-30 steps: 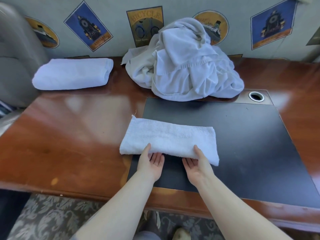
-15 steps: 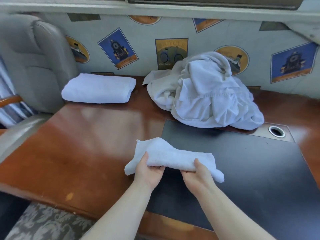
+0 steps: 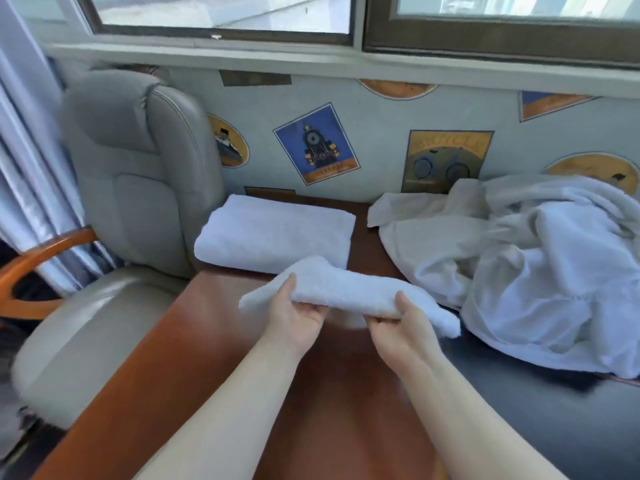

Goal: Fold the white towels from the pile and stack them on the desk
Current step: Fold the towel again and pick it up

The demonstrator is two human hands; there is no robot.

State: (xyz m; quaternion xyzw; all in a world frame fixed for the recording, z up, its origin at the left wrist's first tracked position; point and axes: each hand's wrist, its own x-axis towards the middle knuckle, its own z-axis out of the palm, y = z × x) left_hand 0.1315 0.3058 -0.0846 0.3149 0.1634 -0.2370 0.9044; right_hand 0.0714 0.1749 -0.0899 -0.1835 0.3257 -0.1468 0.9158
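White folded towel [image 3: 349,292] now lifted off desk [image 3: 214,341], gripped by both hands, left [image 3: 294,320], right [image 3: 398,336], nearer folded stack [image 3: 277,233]

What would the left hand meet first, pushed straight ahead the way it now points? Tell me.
Probably the folded towel at the desk's back-left corner. The left hand, gripping the small towel, points toward it; depth between them is unclear.
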